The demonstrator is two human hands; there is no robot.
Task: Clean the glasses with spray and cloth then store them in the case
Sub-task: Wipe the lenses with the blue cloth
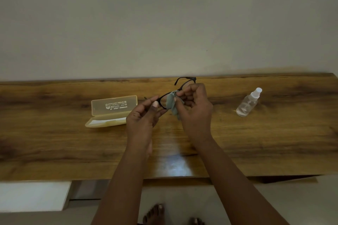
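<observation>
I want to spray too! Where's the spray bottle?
In the head view, the bottle lies on the table's right side, right of the hands, untouched.

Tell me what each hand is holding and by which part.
The left hand pinches the glasses by the frame's left end, near the hinge. The right hand pinches the grey cloth against a lens.

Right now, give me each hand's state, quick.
Left hand: closed, pinching the glasses at one end of the frame.
Right hand: closed, pinching the cloth against a lens.
</observation>
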